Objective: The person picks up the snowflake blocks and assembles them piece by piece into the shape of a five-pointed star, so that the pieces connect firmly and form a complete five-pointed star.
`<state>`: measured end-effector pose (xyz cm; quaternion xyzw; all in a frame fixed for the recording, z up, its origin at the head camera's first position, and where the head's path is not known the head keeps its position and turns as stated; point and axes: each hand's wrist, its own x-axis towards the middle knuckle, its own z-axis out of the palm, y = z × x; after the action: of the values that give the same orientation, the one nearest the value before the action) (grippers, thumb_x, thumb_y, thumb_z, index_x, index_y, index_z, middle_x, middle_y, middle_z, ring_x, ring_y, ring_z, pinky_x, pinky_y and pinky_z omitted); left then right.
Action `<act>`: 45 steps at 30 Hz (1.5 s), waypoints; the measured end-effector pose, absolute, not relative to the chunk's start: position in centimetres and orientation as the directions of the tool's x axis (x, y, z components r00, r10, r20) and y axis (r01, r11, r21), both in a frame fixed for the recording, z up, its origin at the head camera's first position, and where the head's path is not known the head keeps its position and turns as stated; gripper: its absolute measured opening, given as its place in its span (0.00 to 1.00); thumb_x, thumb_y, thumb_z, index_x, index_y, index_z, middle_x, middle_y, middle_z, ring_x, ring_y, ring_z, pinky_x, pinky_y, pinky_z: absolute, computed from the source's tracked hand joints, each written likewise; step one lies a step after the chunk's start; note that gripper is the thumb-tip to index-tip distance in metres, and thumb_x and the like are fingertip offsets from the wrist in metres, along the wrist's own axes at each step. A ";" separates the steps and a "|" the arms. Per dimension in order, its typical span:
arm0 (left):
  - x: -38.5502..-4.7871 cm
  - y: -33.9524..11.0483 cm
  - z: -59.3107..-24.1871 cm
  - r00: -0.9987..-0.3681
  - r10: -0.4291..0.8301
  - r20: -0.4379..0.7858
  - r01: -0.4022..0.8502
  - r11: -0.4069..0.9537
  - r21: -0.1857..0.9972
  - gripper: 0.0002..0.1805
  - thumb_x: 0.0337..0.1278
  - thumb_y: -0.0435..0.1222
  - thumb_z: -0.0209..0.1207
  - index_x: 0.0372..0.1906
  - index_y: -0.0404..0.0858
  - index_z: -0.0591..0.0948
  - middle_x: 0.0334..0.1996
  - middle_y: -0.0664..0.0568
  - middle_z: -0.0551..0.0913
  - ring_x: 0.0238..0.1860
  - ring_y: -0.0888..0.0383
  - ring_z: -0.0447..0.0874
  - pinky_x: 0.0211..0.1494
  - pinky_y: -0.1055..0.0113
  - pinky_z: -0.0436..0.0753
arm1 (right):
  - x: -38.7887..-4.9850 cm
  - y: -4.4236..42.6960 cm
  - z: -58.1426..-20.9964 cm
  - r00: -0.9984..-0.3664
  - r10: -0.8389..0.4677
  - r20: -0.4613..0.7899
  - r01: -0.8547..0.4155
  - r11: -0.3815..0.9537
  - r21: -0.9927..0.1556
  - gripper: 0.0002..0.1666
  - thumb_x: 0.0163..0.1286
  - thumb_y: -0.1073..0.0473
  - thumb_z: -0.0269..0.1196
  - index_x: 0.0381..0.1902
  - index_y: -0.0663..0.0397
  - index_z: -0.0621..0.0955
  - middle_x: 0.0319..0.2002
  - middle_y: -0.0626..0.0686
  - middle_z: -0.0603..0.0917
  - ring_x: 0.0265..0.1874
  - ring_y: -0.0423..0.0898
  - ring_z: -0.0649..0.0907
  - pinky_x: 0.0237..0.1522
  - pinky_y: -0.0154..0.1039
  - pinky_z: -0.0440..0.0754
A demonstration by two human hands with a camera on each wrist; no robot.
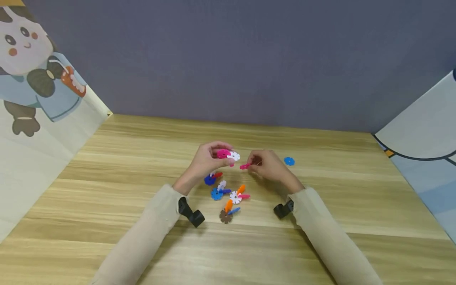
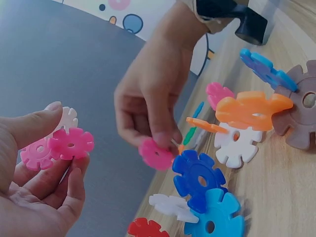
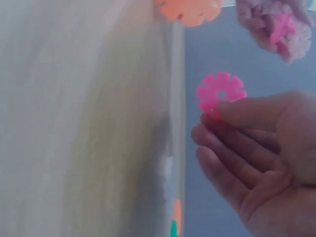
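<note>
Above the table my left hand [image 1: 206,161] holds a joined piece of notched snowflake discs between thumb and fingers. It shows a pink disc [image 1: 223,153] and a white disc [image 1: 234,156]; in the left wrist view a second pink disc [image 2: 71,143] stands at an angle to the first. Just to the right, my right hand [image 1: 268,165] pinches a single pink disc [image 3: 221,89] by its edge between thumb and forefinger. A small gap separates that disc from the left hand's piece.
Joined disc clusters lie in front of the hands: a dark blue one [image 1: 209,180], a light blue one [image 1: 216,194], a white one [image 1: 234,198] with orange and pink, and a brown one [image 1: 226,216]. One loose blue disc [image 1: 289,161] lies right of the right hand. A grey panel [image 1: 242,63] rises behind.
</note>
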<state>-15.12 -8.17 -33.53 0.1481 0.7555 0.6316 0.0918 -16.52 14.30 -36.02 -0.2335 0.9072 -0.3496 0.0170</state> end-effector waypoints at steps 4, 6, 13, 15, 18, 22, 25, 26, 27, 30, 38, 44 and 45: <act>-15.1 -8.1 -33.6 -0.941 0.337 0.043 0.093 0.134 0.987 0.24 0.50 0.30 0.67 0.54 0.35 0.76 0.39 0.42 0.86 0.33 0.61 0.84 0.48 0.48 0.83 | -15.5 14.4 -35.3 -0.907 -0.380 0.183 -0.392 0.597 -0.700 0.03 0.62 0.68 0.63 0.35 0.59 0.80 0.33 0.55 0.85 0.34 0.47 0.83 0.37 0.38 0.83; -15.1 -8.1 -33.6 -0.943 0.328 0.048 0.096 0.133 0.986 0.24 0.50 0.29 0.67 0.55 0.36 0.76 0.38 0.42 0.86 0.33 0.60 0.85 0.49 0.45 0.81 | -15.1 14.4 -34.9 -0.906 -0.359 0.225 -0.403 0.564 -0.721 0.03 0.63 0.67 0.62 0.36 0.60 0.80 0.33 0.56 0.84 0.33 0.48 0.83 0.33 0.35 0.81; -15.0 -8.0 -33.6 -0.945 0.321 0.062 0.118 0.156 0.981 0.26 0.50 0.30 0.68 0.56 0.39 0.74 0.40 0.40 0.86 0.33 0.60 0.85 0.48 0.47 0.82 | -14.2 14.3 -33.7 -0.898 -0.309 0.312 -0.428 0.455 -0.781 0.05 0.62 0.69 0.63 0.37 0.63 0.81 0.31 0.58 0.84 0.30 0.42 0.81 0.28 0.29 0.80; -15.0 -8.0 -33.6 -0.942 0.328 0.070 0.125 0.150 0.981 0.26 0.50 0.30 0.68 0.57 0.38 0.74 0.44 0.40 0.85 0.34 0.60 0.85 0.47 0.50 0.83 | -14.0 14.2 -33.7 -0.898 -0.298 0.323 -0.430 0.440 -0.789 0.05 0.62 0.69 0.63 0.37 0.63 0.81 0.31 0.58 0.84 0.29 0.40 0.81 0.28 0.29 0.81; -15.1 -7.9 -33.4 -0.940 0.334 0.075 0.128 0.138 0.982 0.26 0.50 0.30 0.67 0.57 0.38 0.73 0.47 0.41 0.84 0.35 0.60 0.85 0.48 0.50 0.83 | -13.8 14.1 -33.3 -0.896 -0.290 0.337 -0.437 0.431 -0.790 0.05 0.62 0.69 0.63 0.37 0.64 0.81 0.30 0.58 0.84 0.29 0.38 0.81 0.28 0.29 0.81; -15.2 -7.8 -33.3 -0.938 0.336 0.080 0.135 0.146 0.980 0.26 0.51 0.30 0.67 0.57 0.37 0.73 0.46 0.40 0.84 0.35 0.61 0.84 0.49 0.47 0.82 | -13.7 13.9 -32.8 -0.884 -0.298 0.359 -0.460 0.429 -0.777 0.05 0.62 0.69 0.64 0.37 0.64 0.81 0.31 0.59 0.84 0.28 0.37 0.81 0.29 0.29 0.82; -15.3 -7.7 -33.2 -0.938 0.337 0.080 0.136 0.145 0.980 0.25 0.51 0.30 0.66 0.57 0.36 0.74 0.45 0.40 0.85 0.34 0.62 0.84 0.49 0.48 0.82 | -13.8 13.8 -32.6 -0.875 -0.305 0.375 -0.479 0.436 -0.762 0.05 0.62 0.68 0.64 0.37 0.64 0.82 0.31 0.58 0.85 0.29 0.37 0.81 0.30 0.29 0.82; -15.3 -7.7 -33.1 -0.938 0.338 0.080 0.136 0.144 0.980 0.25 0.52 0.30 0.66 0.57 0.36 0.73 0.45 0.40 0.85 0.34 0.62 0.84 0.48 0.49 0.83 | -13.9 13.8 -32.6 -0.873 -0.306 0.380 -0.484 0.440 -0.756 0.05 0.62 0.68 0.64 0.37 0.64 0.82 0.32 0.58 0.85 0.29 0.37 0.81 0.30 0.29 0.82; -15.3 -7.7 -33.1 -0.937 0.340 0.082 0.137 0.142 0.980 0.25 0.52 0.30 0.66 0.57 0.36 0.73 0.44 0.39 0.85 0.33 0.62 0.84 0.47 0.51 0.83 | -13.9 13.8 -32.5 -0.871 -0.306 0.385 -0.488 0.446 -0.750 0.05 0.62 0.68 0.64 0.37 0.64 0.82 0.31 0.58 0.85 0.29 0.38 0.81 0.30 0.29 0.82; -15.3 -7.7 -33.0 -0.936 0.343 0.084 0.140 0.141 0.980 0.24 0.53 0.30 0.65 0.57 0.35 0.74 0.43 0.39 0.85 0.31 0.63 0.83 0.39 0.60 0.84 | -14.0 13.7 -32.3 -0.865 -0.313 0.393 -0.500 0.467 -0.729 0.05 0.62 0.67 0.65 0.37 0.63 0.82 0.32 0.57 0.86 0.29 0.39 0.82 0.31 0.30 0.82; -15.1 -7.7 -33.2 -0.936 0.338 0.100 0.157 0.145 0.977 0.21 0.51 0.30 0.67 0.52 0.31 0.80 0.39 0.40 0.86 0.28 0.61 0.81 0.23 0.75 0.73 | -13.7 13.0 -32.3 -0.847 -0.327 0.420 -0.531 0.474 -0.702 0.05 0.62 0.67 0.65 0.37 0.63 0.82 0.31 0.57 0.86 0.25 0.45 0.83 0.28 0.31 0.83; -14.9 -7.2 -33.2 -0.941 0.312 0.128 0.167 0.104 0.980 0.17 0.49 0.28 0.67 0.47 0.29 0.83 0.35 0.40 0.87 0.21 0.63 0.77 0.21 0.76 0.71 | -13.3 12.5 -32.3 -0.824 -0.301 0.480 -0.566 0.489 -0.664 0.04 0.62 0.69 0.65 0.34 0.66 0.82 0.28 0.58 0.86 0.23 0.49 0.83 0.26 0.30 0.81; -14.9 -7.2 -33.2 -0.942 0.309 0.130 0.168 0.098 0.981 0.16 0.49 0.28 0.68 0.46 0.29 0.83 0.35 0.40 0.87 0.20 0.65 0.74 0.21 0.75 0.70 | -13.2 12.5 -32.3 -0.819 -0.300 0.489 -0.572 0.491 -0.657 0.04 0.62 0.69 0.65 0.34 0.66 0.82 0.28 0.58 0.86 0.24 0.48 0.84 0.27 0.31 0.82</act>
<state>-14.86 -7.17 -33.23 0.1612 0.7389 0.6520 0.0543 -13.21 12.48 -32.32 -0.2567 0.8491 -0.4342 -0.1568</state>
